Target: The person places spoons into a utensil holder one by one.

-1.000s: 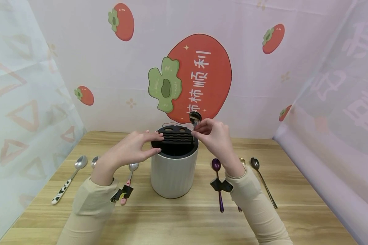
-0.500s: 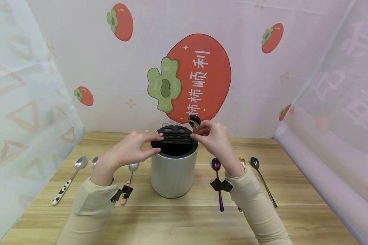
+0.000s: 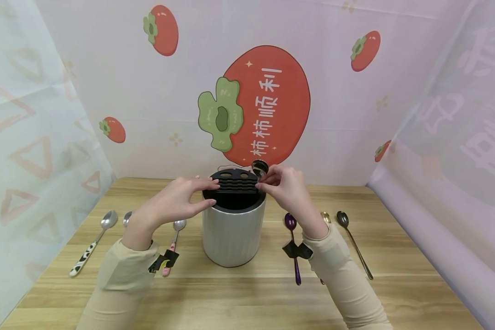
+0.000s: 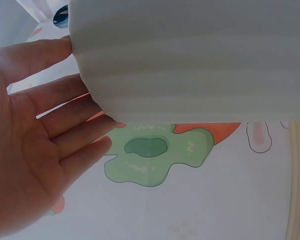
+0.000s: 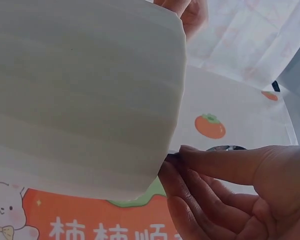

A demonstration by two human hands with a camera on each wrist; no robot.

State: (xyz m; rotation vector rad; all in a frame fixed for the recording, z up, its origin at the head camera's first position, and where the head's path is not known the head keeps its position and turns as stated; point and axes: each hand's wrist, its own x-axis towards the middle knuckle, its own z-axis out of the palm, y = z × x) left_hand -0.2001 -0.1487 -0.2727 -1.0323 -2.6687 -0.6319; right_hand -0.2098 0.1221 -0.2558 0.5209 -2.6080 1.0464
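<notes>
A pale backdrop (image 3: 334,101) printed with a large red persimmon (image 3: 282,105) rises behind a wood-grain table (image 3: 247,300).

Left grip (image 4: 34,145) touching edge of pale container (image 4: 195,62).

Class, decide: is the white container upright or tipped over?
Upright: in the head view, the container stands on the table, its black rim facing up.

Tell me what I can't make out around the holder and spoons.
Held spoon: head view; its lower part is hidden by the grip of the right hand and the holder.
Holder's floor: head view, too dark; both wrist views, blocked by its wall.
Holder's base: left wrist view, cut off by the right edge.
Gold spoon: head view, mostly behind the right sleeve.
Silver spoon: head view, handle behind the left sleeve.
</notes>
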